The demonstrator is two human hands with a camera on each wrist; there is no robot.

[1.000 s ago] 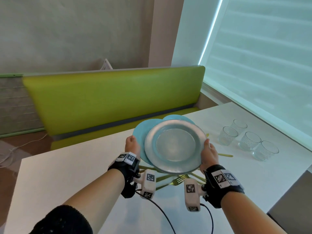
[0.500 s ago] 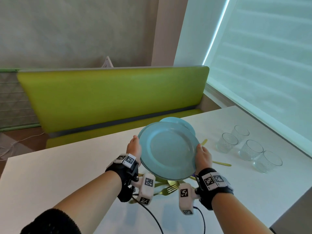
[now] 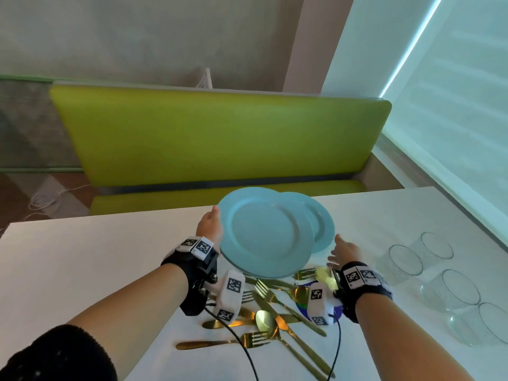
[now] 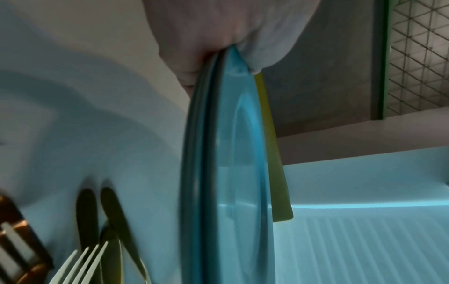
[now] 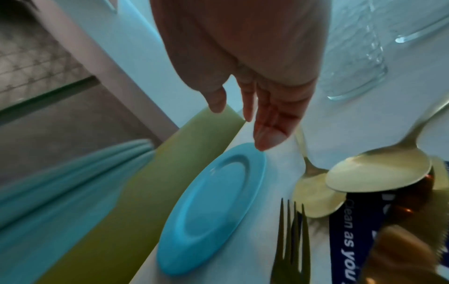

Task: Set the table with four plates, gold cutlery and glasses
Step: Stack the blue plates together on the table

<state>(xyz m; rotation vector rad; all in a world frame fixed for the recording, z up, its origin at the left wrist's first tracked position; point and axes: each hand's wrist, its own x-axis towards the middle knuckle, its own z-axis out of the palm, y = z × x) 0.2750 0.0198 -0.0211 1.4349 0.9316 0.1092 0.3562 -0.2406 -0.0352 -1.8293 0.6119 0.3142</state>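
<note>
With one round light-blue plate [image 3: 320, 224] laid on the white surface [image 3: 82, 257] beyond the heap of gold cutlery [image 3: 277, 312], the left hand [image 3: 209, 226] pinches the remaining stacked blue plates [image 3: 264, 232] above that heap, the right hand [image 3: 345, 251] hangs open-fingered and empty, and the four clear glasses [image 3: 450, 287] wait clustered to its right, so most remains.

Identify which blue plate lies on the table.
The far blue plate, flat on the table near the right hand; the left hand holds the others.

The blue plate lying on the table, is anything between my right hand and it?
Nothing visible. The right hand hangs open just above the plate, fingertips near its far rim. The forks and spoons lie beside the plate, not across it. The left hand holds the other plates off to the side.
</note>
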